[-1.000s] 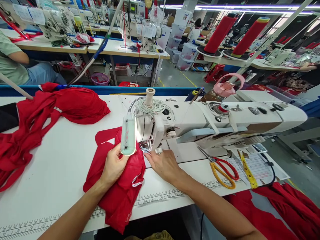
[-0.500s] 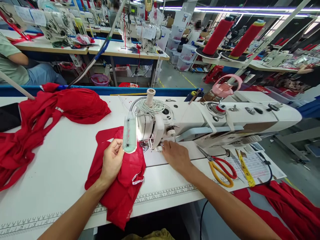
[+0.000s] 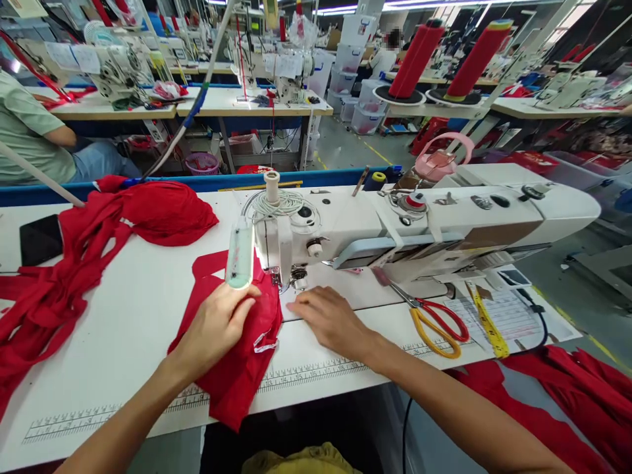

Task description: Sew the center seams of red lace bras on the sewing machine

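My left hand (image 3: 217, 326) lies flat with fingers stretched on a red fabric piece (image 3: 232, 355) that hangs over the table's front edge. The cloth reaches under the presser foot (image 3: 285, 280) of a white sewing machine (image 3: 395, 227). My right hand (image 3: 328, 319) rests palm down on the machine bed just right of the needle, fingers extended toward the cloth's edge, holding nothing. A small lamp (image 3: 240, 257) hangs in front of the machine head, above my left fingers.
Red-and-yellow scissors (image 3: 434, 322) and a yellow tape measure (image 3: 486, 322) lie to the right. A heap of red fabric (image 3: 99, 230) and a black phone (image 3: 40, 238) sit at the left. More red cloth (image 3: 567, 388) hangs at the lower right. A seated person (image 3: 29, 131) works behind.
My right hand drew back from the presser foot and now lies flat on the bed. My left hand opened out flat on the red cloth. The view shifted slightly.
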